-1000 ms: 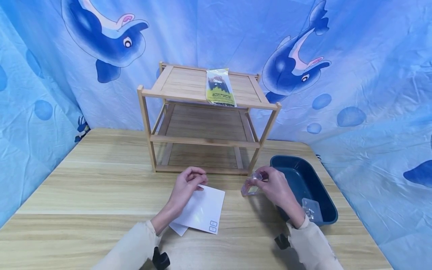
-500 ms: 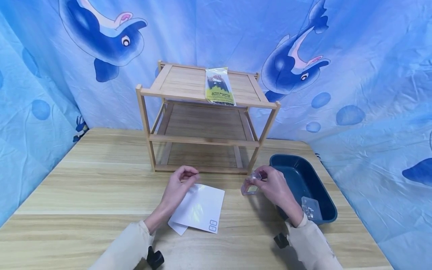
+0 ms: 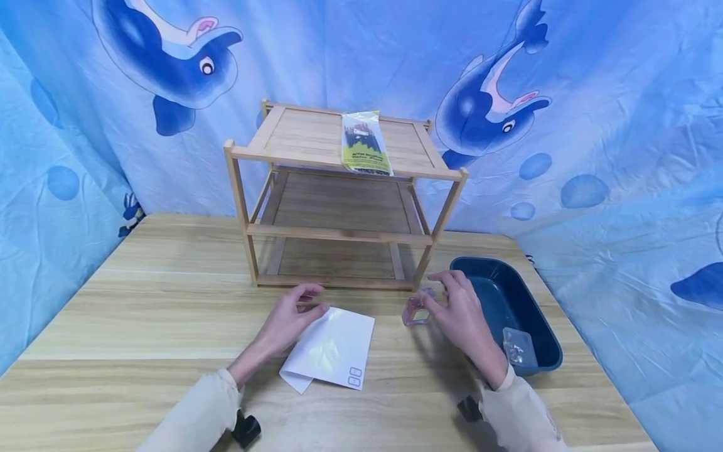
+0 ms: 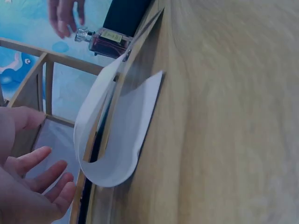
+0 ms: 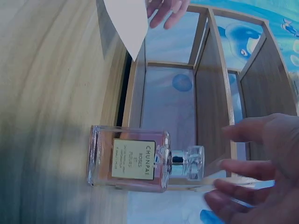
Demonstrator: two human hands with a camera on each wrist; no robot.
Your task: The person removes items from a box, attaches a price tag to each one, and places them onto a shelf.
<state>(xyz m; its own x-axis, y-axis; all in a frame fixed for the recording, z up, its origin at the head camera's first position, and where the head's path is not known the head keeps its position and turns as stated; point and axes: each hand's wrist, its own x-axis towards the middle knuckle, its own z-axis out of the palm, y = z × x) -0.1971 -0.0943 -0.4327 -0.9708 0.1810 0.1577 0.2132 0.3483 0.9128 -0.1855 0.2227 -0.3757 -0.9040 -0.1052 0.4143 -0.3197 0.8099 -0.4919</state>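
Observation:
A clear glass perfume bottle [image 5: 133, 161] with pinkish liquid, a pale label and a glass stopper stands upright on the table. My right hand [image 3: 462, 314] is just beside its stopper, thumb and fingers spread apart with nothing between them; the right wrist view shows a gap between fingertips and stopper. A folded white sheet [image 3: 333, 348] with two small blue-outlined squares at one corner lies left of the bottle. In the left wrist view its fold [image 4: 107, 172] bows up in a loose curve. By its far left corner my left hand [image 3: 285, 323] hovers, fingers loosely bent and holding nothing.
A three-tier wooden rack [image 3: 339, 235] stands behind the hands, with a packet of artist brushes [image 3: 365, 144] on its top shelf. Right of my right hand sits a dark blue basin [image 3: 531, 295] containing a clear plastic box [image 3: 519, 347]. Dolphin-printed blue cloth [image 3: 373, 56] hangs behind the table.
My right hand has let go of the perfume bottle's stopper and its fingers have spread. My left hand has drawn back leftward from the sheet, its fingers parting.

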